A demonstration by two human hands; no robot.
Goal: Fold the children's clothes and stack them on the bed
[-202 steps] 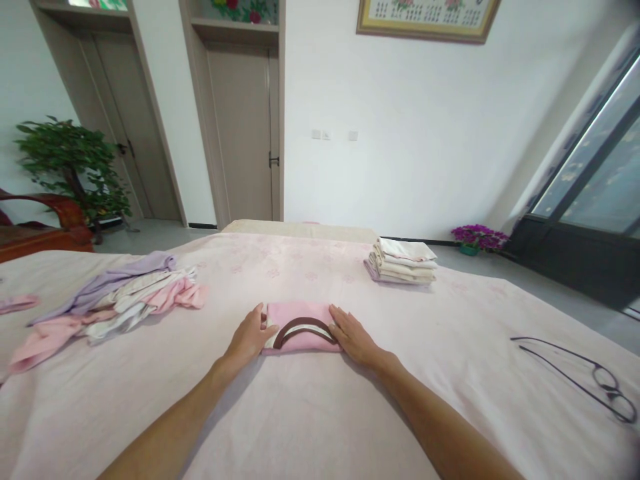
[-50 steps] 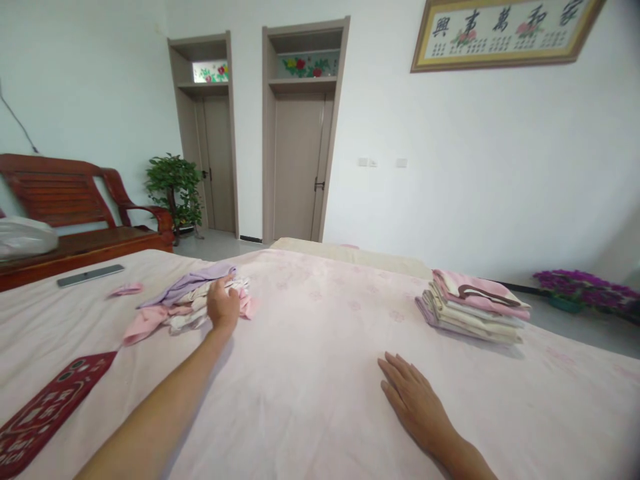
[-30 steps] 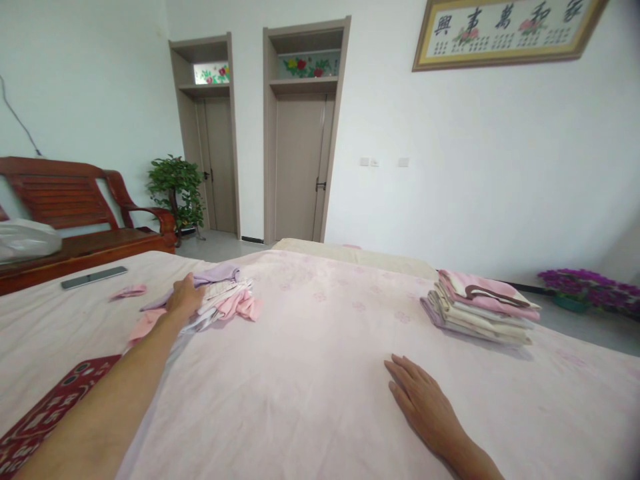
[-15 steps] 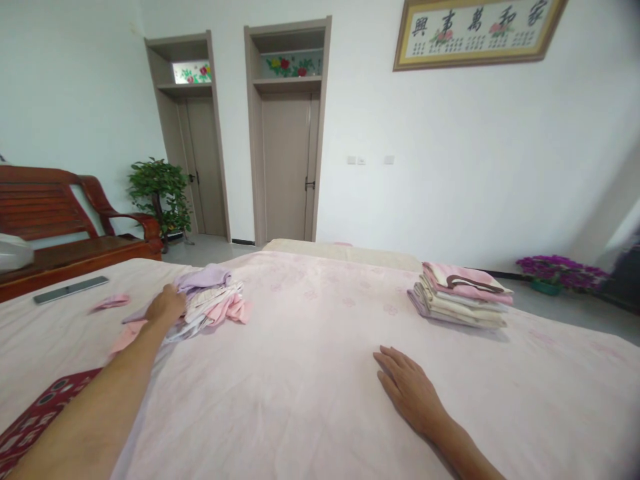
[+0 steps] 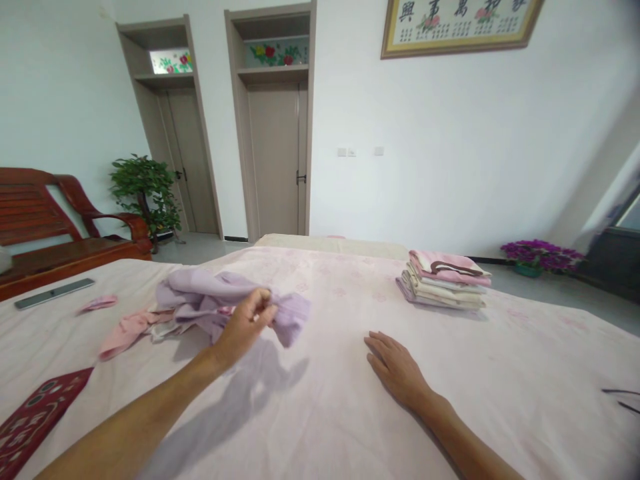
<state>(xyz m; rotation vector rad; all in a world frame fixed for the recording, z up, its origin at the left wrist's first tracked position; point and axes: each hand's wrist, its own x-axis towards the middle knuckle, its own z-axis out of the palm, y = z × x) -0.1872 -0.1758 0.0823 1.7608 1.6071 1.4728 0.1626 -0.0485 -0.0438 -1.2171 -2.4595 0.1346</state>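
Observation:
My left hand (image 5: 246, 321) pinches a crumpled lilac garment (image 5: 205, 290) and holds it raised over the pink-patterned sheet (image 5: 320, 407). The cloth trails to the left of my fingers, and its shadow falls on the sheet beneath. Partly behind and under it lies a pink piece of clothing (image 5: 126, 333) with some white fabric beside it. My right hand (image 5: 397, 365) rests flat on the sheet, fingers stretched out, holding nothing. Beyond that hand sits a neat stack of folded clothes (image 5: 443, 283), pink on top with beige and lilac layers below.
On the left lie a phone (image 5: 55, 294), a small pink cloth strip (image 5: 99, 304) and a red item with pale characters (image 5: 43, 417). Dark thin rods (image 5: 623, 398) show at the right edge. A wooden bench (image 5: 70, 217) and potted plant (image 5: 145, 190) stand behind.
My left hand has lifted the lilac garment off the clothes pile and carried it right. The view has shifted slightly. My right hand still rests on the sheet.

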